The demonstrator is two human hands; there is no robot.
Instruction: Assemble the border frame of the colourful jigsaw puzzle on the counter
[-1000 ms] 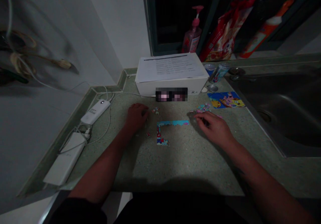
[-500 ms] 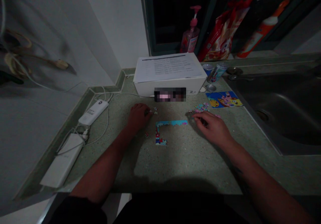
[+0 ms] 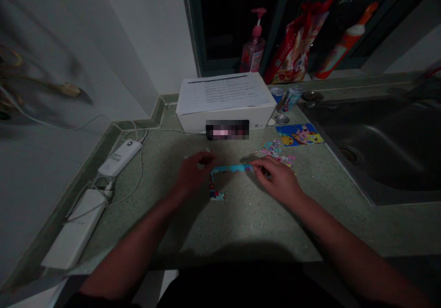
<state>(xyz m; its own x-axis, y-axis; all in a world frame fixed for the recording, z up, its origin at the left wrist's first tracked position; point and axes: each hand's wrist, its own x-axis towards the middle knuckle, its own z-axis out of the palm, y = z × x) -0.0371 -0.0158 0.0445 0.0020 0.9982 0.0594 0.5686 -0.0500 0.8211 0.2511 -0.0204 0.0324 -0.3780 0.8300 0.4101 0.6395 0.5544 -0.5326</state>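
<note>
An L-shaped run of joined jigsaw pieces [image 3: 230, 168] lies on the speckled green countertop [image 3: 241, 225], its blue top strip running right and its short arm running down. My left hand [image 3: 195, 173] is at the strip's upper left corner, covering part of it. My right hand [image 3: 276, 180] has its fingertips at the strip's right end. Whether either hand holds a small piece is hidden by the fingers. Loose puzzle pieces [image 3: 274, 149] are scattered just beyond my right hand, and a few lie [image 3: 196, 156] near my left. A colourful cartoon picture card [image 3: 299, 134] lies further back.
A white box [image 3: 223, 119] topped with a printed sheet stands behind the puzzle. White power banks [image 3: 120, 158] and cables lie along the left wall. A steel sink [image 3: 372, 142] is set in the right. Cans, a pink pump bottle [image 3: 252, 53] and a red bag [image 3: 292, 46] stand behind.
Both hands have moved in toward the joined strip, the left onto its corner and the right to its far end. The whole scene has shifted slightly left in view.
</note>
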